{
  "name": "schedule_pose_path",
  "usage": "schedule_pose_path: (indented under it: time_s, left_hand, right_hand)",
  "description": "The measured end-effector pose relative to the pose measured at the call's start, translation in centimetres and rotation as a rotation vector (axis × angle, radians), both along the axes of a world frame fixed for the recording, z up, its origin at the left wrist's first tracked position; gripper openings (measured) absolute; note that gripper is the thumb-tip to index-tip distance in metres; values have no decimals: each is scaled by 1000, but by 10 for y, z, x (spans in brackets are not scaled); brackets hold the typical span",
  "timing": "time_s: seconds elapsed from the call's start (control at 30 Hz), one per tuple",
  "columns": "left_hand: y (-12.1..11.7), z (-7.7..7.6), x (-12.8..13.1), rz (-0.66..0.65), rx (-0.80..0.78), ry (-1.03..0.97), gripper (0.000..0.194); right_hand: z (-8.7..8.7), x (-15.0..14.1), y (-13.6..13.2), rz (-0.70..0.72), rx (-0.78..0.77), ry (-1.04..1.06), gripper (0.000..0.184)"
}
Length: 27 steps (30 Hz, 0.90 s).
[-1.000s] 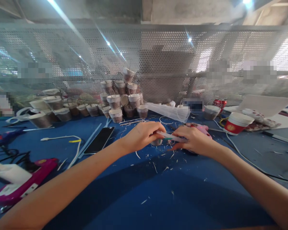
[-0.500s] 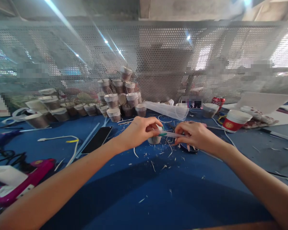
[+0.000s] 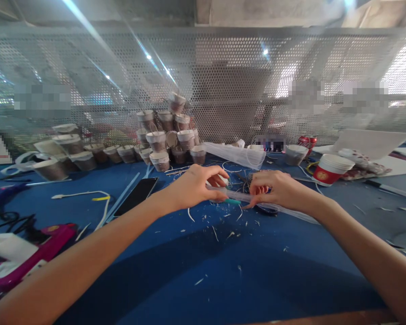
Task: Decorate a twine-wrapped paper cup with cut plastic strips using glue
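Note:
A translucent white strip (image 3: 238, 196) stretches between my hands just above the blue table. My left hand (image 3: 205, 183), with long teal nails, holds its left end between thumb and fingers. Thumb and fingertips of my right hand (image 3: 270, 189) pinch the strip farther along, and its tail runs out beneath the right wrist. Behind the strip stands a small pale cup (image 3: 218, 198), mostly covered by the strip and left fingers. Under the right hand lies a dark round object (image 3: 268, 211), partly hidden. White scraps and cord pieces are scattered close by.
Stacked small brown pots (image 3: 157, 141) stand at the back against a perforated metal screen (image 3: 230, 81). On the left lie a black phone (image 3: 137, 197), a glue gun (image 3: 3, 194) and a magenta device (image 3: 54, 243). Paper cups (image 3: 331, 169) and a red can (image 3: 306, 143) stand right.
More of the strip now shows, its tail lying out to the right below the right wrist. My left fingers have parted slightly and its thumb is lower; the small cup is more covered.

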<state>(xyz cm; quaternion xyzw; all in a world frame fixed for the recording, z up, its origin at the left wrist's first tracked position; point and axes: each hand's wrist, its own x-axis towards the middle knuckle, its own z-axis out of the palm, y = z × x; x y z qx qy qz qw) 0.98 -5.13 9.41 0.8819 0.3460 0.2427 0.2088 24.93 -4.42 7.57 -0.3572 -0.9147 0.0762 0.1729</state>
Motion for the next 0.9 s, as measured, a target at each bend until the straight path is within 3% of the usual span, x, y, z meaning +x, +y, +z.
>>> schedule_pose_path:
  time_s: [0.1, 0.2, 0.3, 0.4, 0.57, 0.7, 0.9]
  left_hand:
    - [-3, 0, 3, -14, -17, 5, 23]
    - [-6, 0, 5, -44, -46, -27, 20]
    - [-6, 1, 4, -29, -44, -59, 20]
    - [-3, 7, -2, 9, -36, -49, 18]
    - [0, 22, -13, 2, -29, 91, 24]
    - [-9, 22, -8, -50, 101, 284, 32]
    - [-13, 18, -6, -55, 130, 384, 11]
  right_hand:
    - [1, 0, -1, 74, 8, 41, 30]
    - [2, -1, -3, 123, -37, 102, 28]
    - [3, 1, -3, 7, -157, 96, 25]
    - [2, 5, -1, -88, -287, 27, 36]
    - [-4, 6, 4, -105, -421, 89, 29]
    - [-14, -9, -6, -102, -495, 176, 23]
    - [-16, -20, -18, -15, -589, 257, 22]
